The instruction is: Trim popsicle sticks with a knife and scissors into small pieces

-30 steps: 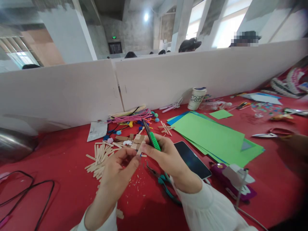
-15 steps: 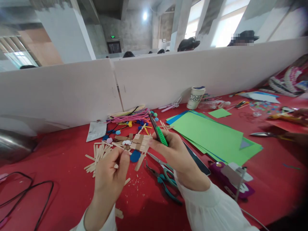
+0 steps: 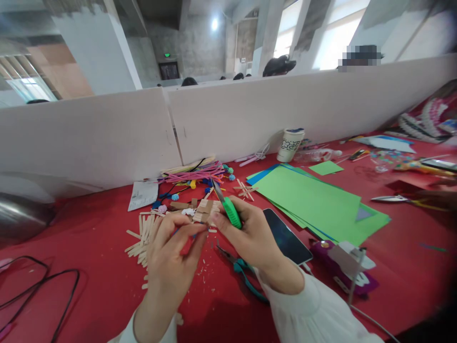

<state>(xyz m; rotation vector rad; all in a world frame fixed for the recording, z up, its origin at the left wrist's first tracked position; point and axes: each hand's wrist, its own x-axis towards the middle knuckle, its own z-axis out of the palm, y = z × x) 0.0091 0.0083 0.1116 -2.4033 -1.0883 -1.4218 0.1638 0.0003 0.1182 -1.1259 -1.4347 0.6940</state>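
Note:
My left hand (image 3: 171, 257) pinches a blue disc (image 3: 196, 234), seen nearly edge-on and mostly covered by the fingers. Close to it, my right hand (image 3: 255, 233) is wrapped round a green utility knife (image 3: 232, 212), whose blade points up and away. Its thumb is near the left fingertips; whether it touches the disc I cannot tell. Just beyond both hands lies a panel of craft sticks joined by a brown strip (image 3: 204, 208). A pile of loose craft sticks (image 3: 144, 233) lies behind the left hand. Pliers with teal handles (image 3: 243, 274) rest under the right wrist.
Pipe cleaners (image 3: 193, 171) and small pom-poms lie by the white partition (image 3: 107, 138). To the right are green paper sheets (image 3: 310, 200), a phone (image 3: 287, 236), a purple glue gun (image 3: 342, 267) and a paper cup (image 3: 291, 145). A co-worker's hand (image 3: 437, 199) is near scissors (image 3: 389, 198).
My left hand has taken the blue disc up from the table. My right hand has shifted slightly left and down with the knife, baring more of the phone. The teal-handled scissors no longer show.

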